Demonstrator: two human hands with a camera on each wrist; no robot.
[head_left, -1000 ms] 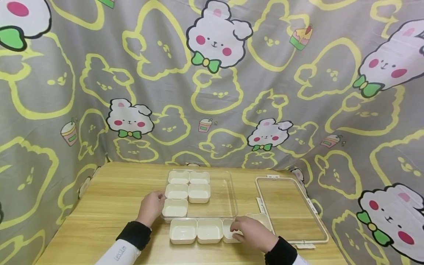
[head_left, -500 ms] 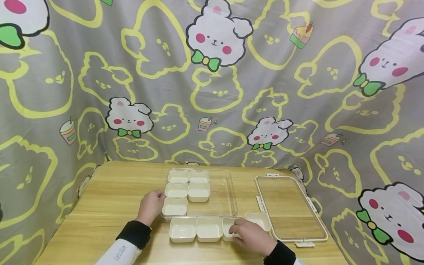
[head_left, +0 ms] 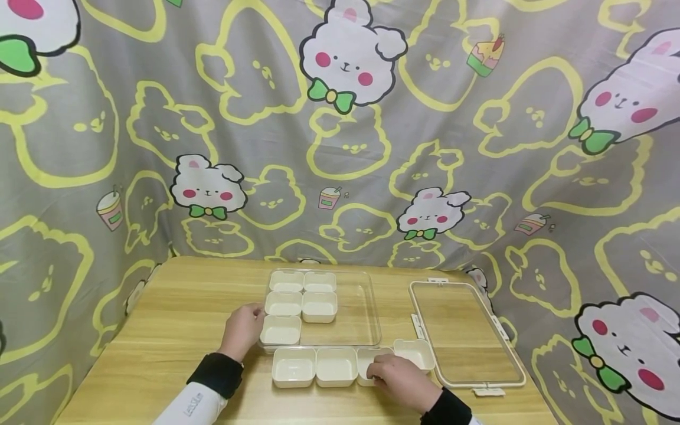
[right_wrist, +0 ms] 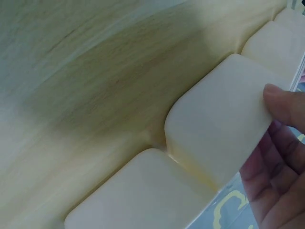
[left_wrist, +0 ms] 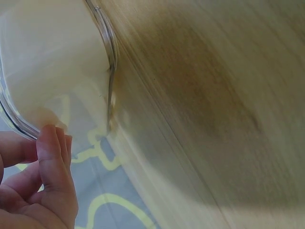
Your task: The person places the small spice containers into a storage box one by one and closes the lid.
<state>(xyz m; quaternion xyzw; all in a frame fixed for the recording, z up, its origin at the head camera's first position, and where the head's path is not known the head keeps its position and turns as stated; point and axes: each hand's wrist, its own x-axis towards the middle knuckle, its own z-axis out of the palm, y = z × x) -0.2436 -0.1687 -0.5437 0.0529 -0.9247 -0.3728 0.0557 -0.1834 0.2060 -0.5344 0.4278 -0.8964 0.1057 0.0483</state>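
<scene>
My left hand (head_left: 241, 332) is at the left side of a clear plastic box (head_left: 357, 321), pinching its rim; the left wrist view shows the fingertips (left_wrist: 50, 138) on that edge. Inside the box, several small cream containers (head_left: 319, 306) fill the left part. A front row of cream containers (head_left: 294, 369) stands just before the box. My right hand (head_left: 406, 382) pinches the wall of the third small container (head_left: 363, 375) in this row, and its thumb (right_wrist: 276, 101) lies against the outer face in the right wrist view. The hand hides part of that container.
Another cream container (head_left: 414, 354) sits at the row's right end, by a clear lid (head_left: 467, 336) with a white rim and side clips. The wooden table (head_left: 175, 319) meets a patterned curtain (head_left: 361, 224) at the back and sides.
My right hand has shifted slightly left and off the rightmost container, which shows more fully. My left hand has stayed on the clear box.
</scene>
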